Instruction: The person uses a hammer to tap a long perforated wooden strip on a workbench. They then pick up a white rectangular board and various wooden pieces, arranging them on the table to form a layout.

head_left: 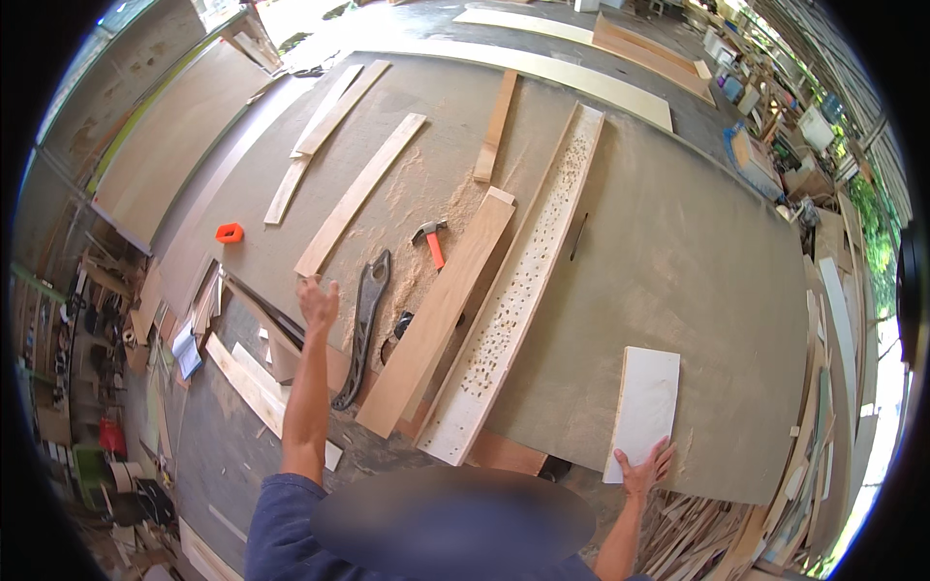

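Observation:
My left hand (318, 302) reaches to the near end of a pale wooden strip (360, 194). Its thumb stands apart from the fingers, and the fingertips are at or very close to the strip's end. At the right, my right hand (646, 471) grips the near end of a short white board (647, 402), which lies at the table's front edge. Between my hands lie a dark metal handsaw-like tool (362, 329), a claw hammer (433, 244) with an orange grip, a brown plank (441, 315) and a long white-faced board (513, 300) covered in small holes or specks.
Sawdust (407, 194) is scattered over the large worktable (697, 252). An orange block-shaped item (230, 233) sits at the left. More wooden strips (496, 126) lie toward the far side. Timber offcuts (693, 528) are piled by the front right, and sheet panels (179, 145) lean at the far left.

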Demonstrator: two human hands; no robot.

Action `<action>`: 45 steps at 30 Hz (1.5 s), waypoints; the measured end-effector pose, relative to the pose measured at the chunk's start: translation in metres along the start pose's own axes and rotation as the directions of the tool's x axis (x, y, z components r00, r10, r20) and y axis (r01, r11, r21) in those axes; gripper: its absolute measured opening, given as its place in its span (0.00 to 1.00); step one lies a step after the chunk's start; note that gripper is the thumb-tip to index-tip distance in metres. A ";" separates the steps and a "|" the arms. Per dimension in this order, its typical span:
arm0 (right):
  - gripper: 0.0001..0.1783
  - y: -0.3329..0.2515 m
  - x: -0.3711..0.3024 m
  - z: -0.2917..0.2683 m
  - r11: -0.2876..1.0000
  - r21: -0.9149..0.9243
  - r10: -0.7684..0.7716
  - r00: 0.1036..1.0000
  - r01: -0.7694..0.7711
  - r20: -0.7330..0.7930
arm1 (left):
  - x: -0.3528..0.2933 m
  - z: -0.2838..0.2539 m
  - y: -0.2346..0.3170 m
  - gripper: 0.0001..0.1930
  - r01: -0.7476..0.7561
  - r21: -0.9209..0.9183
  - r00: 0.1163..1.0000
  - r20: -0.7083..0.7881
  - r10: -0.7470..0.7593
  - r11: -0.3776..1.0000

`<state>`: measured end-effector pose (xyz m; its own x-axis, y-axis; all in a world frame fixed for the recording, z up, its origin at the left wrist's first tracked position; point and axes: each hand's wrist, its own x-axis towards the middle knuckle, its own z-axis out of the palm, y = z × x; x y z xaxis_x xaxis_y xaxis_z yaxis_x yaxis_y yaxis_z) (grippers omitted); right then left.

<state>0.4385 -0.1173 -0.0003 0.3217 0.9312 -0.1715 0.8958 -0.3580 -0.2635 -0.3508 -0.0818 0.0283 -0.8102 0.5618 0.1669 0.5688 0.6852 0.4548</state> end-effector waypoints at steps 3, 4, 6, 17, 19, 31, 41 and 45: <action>0.86 -0.004 -0.002 -0.005 1.000 0.012 -0.012 0.999 0.011 0.033 | 0.060 0.005 -0.020 0.34 0.021 0.122 0.999 0.025 -0.024 0.992; 0.87 -0.007 -0.002 -0.007 1.000 0.006 -0.008 0.999 0.008 0.040 | 0.077 0.009 -0.025 0.36 0.027 0.155 0.999 0.030 -0.032 0.988; 0.90 -0.014 -0.002 -0.008 1.000 -0.003 0.008 0.998 -0.008 0.057 | 0.103 0.017 -0.034 0.39 0.032 0.198 0.995 0.088 -0.051 0.980; 0.98 -0.032 0.003 -0.022 0.997 -0.010 0.071 0.993 -0.070 0.095 | 0.149 0.036 -0.034 0.42 -0.235 0.247 0.845 0.530 0.072 0.940; 0.98 -0.032 0.012 -0.008 0.999 0.019 0.024 0.996 -0.025 0.081 | 0.155 0.027 -0.070 0.31 -0.287 0.001 0.932 0.232 0.280 0.958; 0.94 -0.027 -0.008 -0.021 0.998 -0.068 0.019 0.999 -0.016 0.039 | -0.008 -0.039 0.068 0.24 0.180 -0.821 0.839 0.416 0.350 0.542; 0.89 -0.055 -0.052 -0.008 0.997 0.039 -0.068 0.996 0.066 0.051 | -0.225 -0.062 0.228 0.30 -0.031 -0.811 0.691 0.406 0.599 0.585; 0.82 -0.072 -0.096 -0.004 0.967 0.123 -0.242 0.958 0.225 0.152 | -0.276 -0.028 0.281 0.38 -0.413 -0.662 0.552 0.365 0.750 0.626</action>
<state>0.3440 -0.1810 0.0392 0.0451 0.9685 -0.2447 0.9006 -0.1454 -0.4096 0.0291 -0.0573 0.1341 0.0306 0.9930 0.1138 0.5970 -0.1094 0.7947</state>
